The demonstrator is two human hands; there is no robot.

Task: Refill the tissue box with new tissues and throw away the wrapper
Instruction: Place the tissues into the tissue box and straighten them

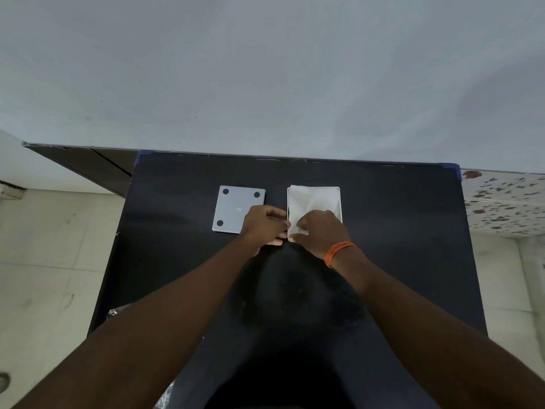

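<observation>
A white tissue box (339, 202) lies open side up on the black table (398, 246), with white tissues (312, 199) filling it. My right hand (320, 231), with an orange band at the wrist, rests on the tissues' near part, fingers curled and pinching them. My left hand (264, 224) grips the box's near left edge. Just left of the box lies its grey bottom cover (233, 209), flat, with black round feet at its corners; my left hand hides its near right corner. Crinkled clear wrapper (165, 394) shows below my left forearm at the table's near left edge.
A wall stands right behind the table's far edge. Blue tape (452, 169) marks the far corners. Pale tiled floor (53, 261) lies to the left and right. A brown board (88, 166) leans at the far left.
</observation>
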